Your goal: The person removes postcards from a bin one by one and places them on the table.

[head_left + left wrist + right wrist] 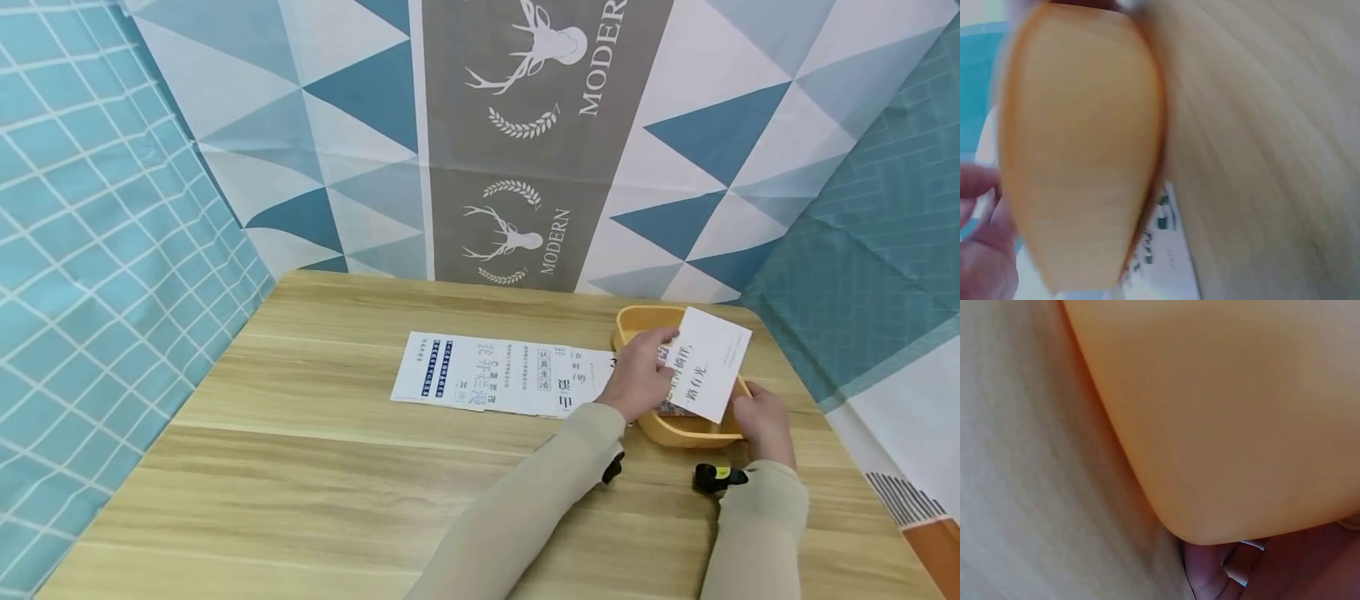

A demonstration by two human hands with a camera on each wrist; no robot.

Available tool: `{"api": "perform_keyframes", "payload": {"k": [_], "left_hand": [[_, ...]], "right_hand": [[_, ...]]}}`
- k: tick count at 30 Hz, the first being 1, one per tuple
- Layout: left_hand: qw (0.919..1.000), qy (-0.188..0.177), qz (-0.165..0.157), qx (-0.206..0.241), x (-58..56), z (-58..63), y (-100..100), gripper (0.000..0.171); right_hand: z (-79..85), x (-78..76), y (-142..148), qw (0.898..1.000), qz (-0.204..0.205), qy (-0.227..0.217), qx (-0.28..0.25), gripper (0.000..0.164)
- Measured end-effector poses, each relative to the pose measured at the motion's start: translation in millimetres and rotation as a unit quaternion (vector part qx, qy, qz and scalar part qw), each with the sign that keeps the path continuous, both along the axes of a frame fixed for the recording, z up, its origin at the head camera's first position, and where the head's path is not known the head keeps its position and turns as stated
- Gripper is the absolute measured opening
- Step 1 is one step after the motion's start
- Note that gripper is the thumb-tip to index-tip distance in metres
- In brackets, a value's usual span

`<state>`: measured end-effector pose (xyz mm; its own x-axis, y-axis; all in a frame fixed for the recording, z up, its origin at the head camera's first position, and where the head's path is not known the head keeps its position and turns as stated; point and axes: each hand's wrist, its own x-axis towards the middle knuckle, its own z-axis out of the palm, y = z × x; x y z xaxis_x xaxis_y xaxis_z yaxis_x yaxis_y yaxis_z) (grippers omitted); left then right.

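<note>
My left hand (639, 377) pinches a white card (718, 354) printed with dark Chinese characters, tilted over an orange plastic basket (686, 437). My right hand (767, 427) grips the basket's right side at the rim. Under the held card, part of a colourful printed card (672, 408) shows inside the basket; the rest is hidden. A row of overlapping white cards (457, 375) lies on the table left of the basket, its right end behind my left hand. In the left wrist view the basket's outer wall (1085, 144) fills much of the picture.
The wood-grain table (285, 467) reaches back to a patterned cloth (502, 150) with deer heads and triangles. Tiled-pattern cloth (97, 275) hangs on the left, and a teal one (877, 242) on the right. A dark strap (720, 477) sits at the right wrist.
</note>
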<state>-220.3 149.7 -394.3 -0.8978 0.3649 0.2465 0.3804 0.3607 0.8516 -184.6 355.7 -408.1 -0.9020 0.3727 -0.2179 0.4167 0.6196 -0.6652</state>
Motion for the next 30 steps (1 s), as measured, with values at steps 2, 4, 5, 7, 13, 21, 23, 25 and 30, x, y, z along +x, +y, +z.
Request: {"api": "perform_keyframes", "payload": {"k": [2,4,5,7,13,21,23,25,30], "left_hand": [[0.9981,-0.035,0.004,0.050,1.4,6.2,-8,0.063],[0.9947,-0.056,0.003,0.087,2.5,13.4,-20,0.068],[0.9932,-0.062,0.004,0.098,2.8,17.0,-28,0.071],[0.9904,-0.068,0.001,0.121,3.0,25.1,-46,0.078],[0.9905,-0.074,0.012,0.115,3.9,46.1,-111,0.086],[0.9994,-0.031,-0.007,-0.009,2.8,67.0,-199,0.098],[0.9982,-0.027,-0.007,-0.053,4.1,71.5,-222,0.092],[0.9944,-0.028,0.007,-0.102,6.3,75.1,-245,0.082],[0.9799,-0.063,0.074,-0.174,12.4,79.1,-307,0.069]], "right_hand": [[-1.6,0.1,0,1.000,-0.001,0.005,-0.005,0.057],[-2.3,-0.3,0,1.000,-0.005,0.002,-0.011,0.058],[-2.0,-0.5,0,1.000,-0.006,-0.001,-0.013,0.059],[-1.1,-0.6,0,1.000,-0.003,-0.010,-0.015,0.061],[2.9,0.0,-1,0.998,-0.020,-0.035,-0.046,0.065],[1.4,1.0,-3,0.997,-0.030,-0.038,-0.065,0.066],[0.8,1.1,-3,0.997,-0.029,-0.036,-0.066,0.066],[0.3,0.7,-2,0.997,-0.027,-0.035,-0.064,0.066],[-0.2,-1.1,-1,0.997,-0.026,-0.040,-0.063,0.066]]}}
